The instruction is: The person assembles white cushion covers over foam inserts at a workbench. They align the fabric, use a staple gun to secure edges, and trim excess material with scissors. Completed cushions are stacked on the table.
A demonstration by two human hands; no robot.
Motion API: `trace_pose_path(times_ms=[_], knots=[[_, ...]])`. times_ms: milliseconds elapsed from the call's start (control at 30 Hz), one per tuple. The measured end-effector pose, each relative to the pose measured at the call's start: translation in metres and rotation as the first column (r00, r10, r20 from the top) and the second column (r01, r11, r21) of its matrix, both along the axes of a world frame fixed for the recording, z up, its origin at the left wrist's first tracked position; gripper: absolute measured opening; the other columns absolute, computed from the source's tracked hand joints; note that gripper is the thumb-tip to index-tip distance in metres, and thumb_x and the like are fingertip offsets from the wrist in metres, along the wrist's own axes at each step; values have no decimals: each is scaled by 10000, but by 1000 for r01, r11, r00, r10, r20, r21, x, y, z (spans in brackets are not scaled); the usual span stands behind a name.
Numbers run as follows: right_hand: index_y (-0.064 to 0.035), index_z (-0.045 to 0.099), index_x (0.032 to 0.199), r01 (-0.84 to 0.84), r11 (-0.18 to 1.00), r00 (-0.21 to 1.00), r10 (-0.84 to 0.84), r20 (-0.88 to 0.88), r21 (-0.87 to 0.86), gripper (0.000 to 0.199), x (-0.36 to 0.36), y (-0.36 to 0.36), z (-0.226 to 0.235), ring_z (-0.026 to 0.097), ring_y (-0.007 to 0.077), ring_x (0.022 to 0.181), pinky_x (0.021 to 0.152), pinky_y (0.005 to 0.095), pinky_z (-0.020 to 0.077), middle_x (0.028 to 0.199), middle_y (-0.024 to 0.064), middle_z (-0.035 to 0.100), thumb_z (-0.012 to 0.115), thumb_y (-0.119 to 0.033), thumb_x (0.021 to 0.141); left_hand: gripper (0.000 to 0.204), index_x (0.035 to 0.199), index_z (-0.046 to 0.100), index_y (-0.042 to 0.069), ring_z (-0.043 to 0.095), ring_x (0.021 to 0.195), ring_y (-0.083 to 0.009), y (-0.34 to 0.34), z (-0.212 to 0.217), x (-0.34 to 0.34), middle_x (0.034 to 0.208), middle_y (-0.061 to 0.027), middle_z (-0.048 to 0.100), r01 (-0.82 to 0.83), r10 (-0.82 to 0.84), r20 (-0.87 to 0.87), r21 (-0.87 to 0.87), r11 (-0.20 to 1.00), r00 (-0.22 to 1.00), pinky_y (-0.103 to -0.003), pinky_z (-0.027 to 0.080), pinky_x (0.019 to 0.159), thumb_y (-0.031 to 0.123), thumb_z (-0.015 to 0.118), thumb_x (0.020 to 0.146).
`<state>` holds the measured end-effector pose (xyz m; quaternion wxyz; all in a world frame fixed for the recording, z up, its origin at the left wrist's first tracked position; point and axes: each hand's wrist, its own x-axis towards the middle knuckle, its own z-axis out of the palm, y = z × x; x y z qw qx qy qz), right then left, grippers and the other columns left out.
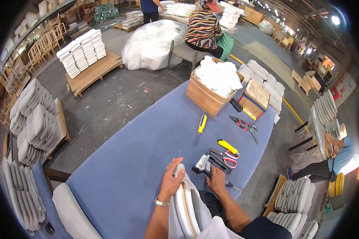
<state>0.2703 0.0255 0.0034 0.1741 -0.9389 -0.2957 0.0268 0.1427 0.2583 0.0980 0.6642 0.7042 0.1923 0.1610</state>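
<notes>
On the blue table, a chair seat pad with grey fabric over white padding stands on edge against me; a thin brown edge runs along it. My left hand, a metal watch at its wrist, is closed over the pad's top end and its fabric. My right hand is wrapped round the handle of a grey and black staple gun, which lies on the tabletop with its hose trailing right. Just beyond the gun are red-handled scissors and a yellow utility knife.
Farther up the blue table lie a yellow screwdriver, red-handled pliers and grey pliers. A cardboard box of white stuffing and a wooden box stand at its far end. Stacked pads fill the left.
</notes>
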Motion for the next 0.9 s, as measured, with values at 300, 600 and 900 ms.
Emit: trace_pose_path(times_ms=[300,600,900], knots=[[-119,501,1458,98,993,985,-86,150,-72,788,4,22,-14,576,320,1050,850,465,467,1112,120,590,744,-247,718,484,1445,578,77,378,1511,-288,-2,1,-2,1503,-108,561,-11,11,17,3,1000,1000,-397,268,1238,83,635,964],[-153,525,1461,130,990,979,-120,164,-55,751,3,27,-11,580,295,1071,871,450,467,1114,98,602,720,-285,748,503,1464,562,68,387,1502,-290,1,5,-7,1521,-125,540,-35,34,38,14,999,999,-406,274,1236,64,615,963],[-120,530,1420,157,988,986,-157,55,17,708,1,27,-2,588,312,1027,857,459,463,1071,105,602,737,-226,752,505,1469,529,7,443,1455,-294,3,10,-11,1516,-165,536,-53,49,-45,-95,994,998,-397,328,1197,86,596,975]])
